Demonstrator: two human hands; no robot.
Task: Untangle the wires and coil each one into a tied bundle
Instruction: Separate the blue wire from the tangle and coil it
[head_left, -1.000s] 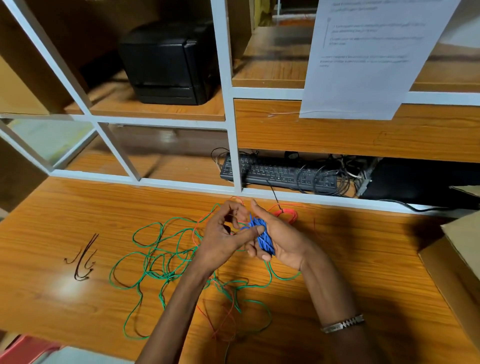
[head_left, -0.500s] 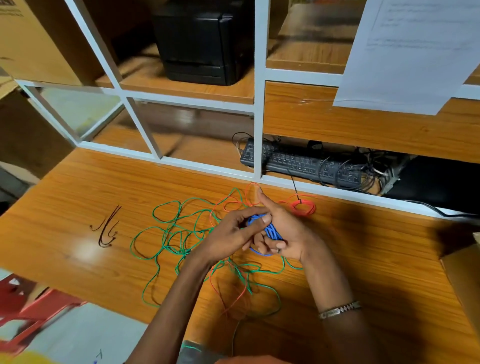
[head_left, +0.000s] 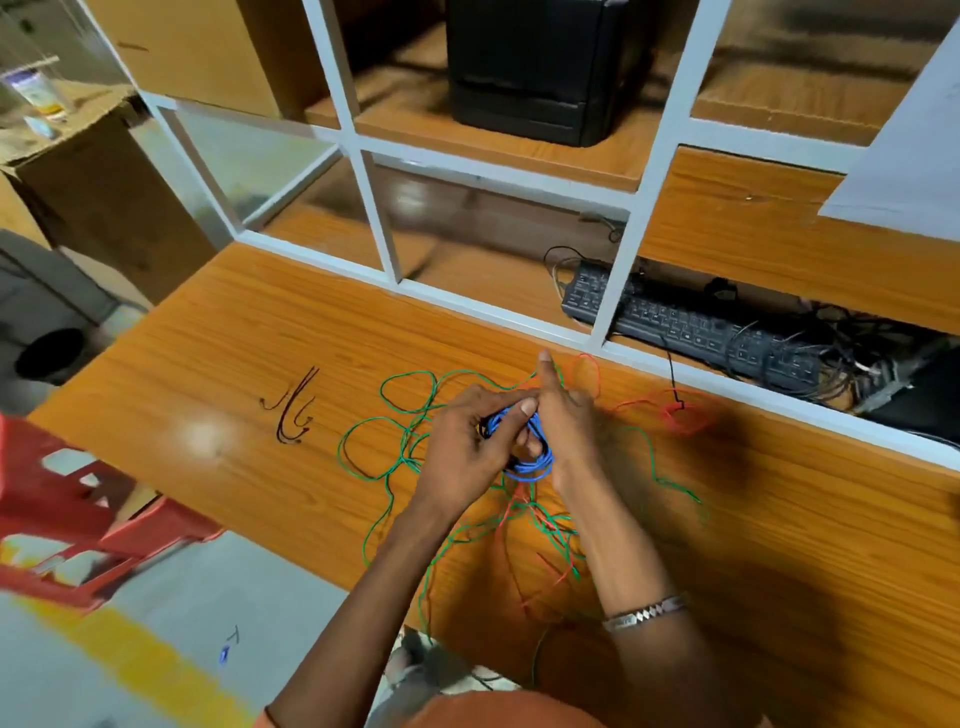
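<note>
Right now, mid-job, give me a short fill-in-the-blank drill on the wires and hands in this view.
1. Both hands, left and right, hold a coil of ____ wire.
2. The loose green wire lies tangled with a ____ wire on the desk.
3. The bracelet is on the ____ wrist.
4. Behind the white frame lies a black ____.

Missing words: blue; red; right; keyboard

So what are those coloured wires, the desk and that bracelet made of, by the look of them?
The blue wire in both hands and the loose green wire look plastic-coated: bright, smooth, limp loops. The desk seems wood-grain laminate, since it is glossy with a glare spot. The bracelet looks like silvery linked metal, though that is less certain.
</note>
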